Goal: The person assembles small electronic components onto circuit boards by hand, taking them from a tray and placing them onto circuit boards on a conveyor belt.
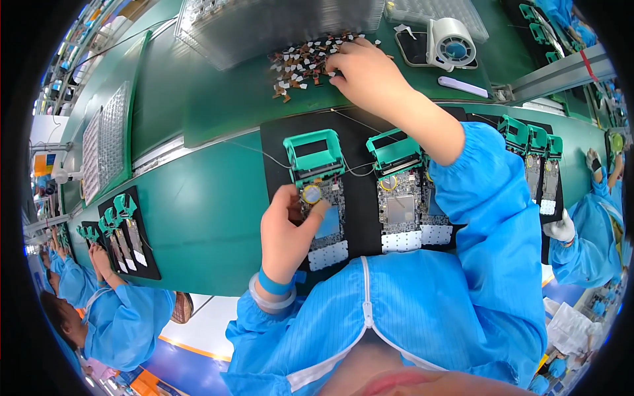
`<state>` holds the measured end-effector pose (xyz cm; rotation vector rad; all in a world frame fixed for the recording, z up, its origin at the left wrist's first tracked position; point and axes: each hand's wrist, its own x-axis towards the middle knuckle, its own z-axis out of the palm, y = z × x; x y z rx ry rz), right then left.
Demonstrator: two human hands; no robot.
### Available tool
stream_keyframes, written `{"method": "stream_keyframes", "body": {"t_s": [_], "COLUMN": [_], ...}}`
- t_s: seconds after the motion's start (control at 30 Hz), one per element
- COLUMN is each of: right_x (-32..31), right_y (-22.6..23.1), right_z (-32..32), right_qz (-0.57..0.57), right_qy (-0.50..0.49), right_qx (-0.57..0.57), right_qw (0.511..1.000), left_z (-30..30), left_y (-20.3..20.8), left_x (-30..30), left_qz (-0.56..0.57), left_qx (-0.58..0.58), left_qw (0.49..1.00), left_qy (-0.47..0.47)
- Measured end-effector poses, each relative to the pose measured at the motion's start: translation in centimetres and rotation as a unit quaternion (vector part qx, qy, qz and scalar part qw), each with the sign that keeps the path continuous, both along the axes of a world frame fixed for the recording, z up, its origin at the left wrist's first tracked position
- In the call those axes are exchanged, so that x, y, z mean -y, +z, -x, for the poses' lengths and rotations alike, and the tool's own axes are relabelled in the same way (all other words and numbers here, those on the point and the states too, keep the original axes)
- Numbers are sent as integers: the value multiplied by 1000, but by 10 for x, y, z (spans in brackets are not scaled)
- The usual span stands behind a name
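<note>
PCB (335, 197) under L fingers (285, 194); R fingers (335, 63) amid pcs (303, 66); any print illegible.

circuit board (333, 223): flat on black mat (360, 218) | small parts (302, 65): brown-white, heaped on bench (218, 99)

A long green workbench (191, 244) is seen indoors.
Beyond the workbench's near edge, white floor (201, 327) is bordered by an orange stripe (193, 348) and blue flooring (188, 369); toward the workbench's right, a grey beam (555, 74) is set.

Green worktop (221, 99) with clear trays (264, 30), heap of small parts (305, 63)
</note>
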<state>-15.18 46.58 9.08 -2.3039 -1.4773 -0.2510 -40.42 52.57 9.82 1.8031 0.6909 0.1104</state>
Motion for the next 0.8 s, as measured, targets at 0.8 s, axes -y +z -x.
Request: {"method": "stream_keyframes", "body": {"t_s": [0.8], "right_x": [30], "right_y": [36], "right_z": [78], "right_qz": [-174], "right_qy": [190], "right_qx": [-252], "right_qw": [933], "left_z": [-30], "left_y": [-13], "left_x": [-20], "left_qz": [228], "left_qx": [206], "left_qw": [949], "left_qy": [69]}}
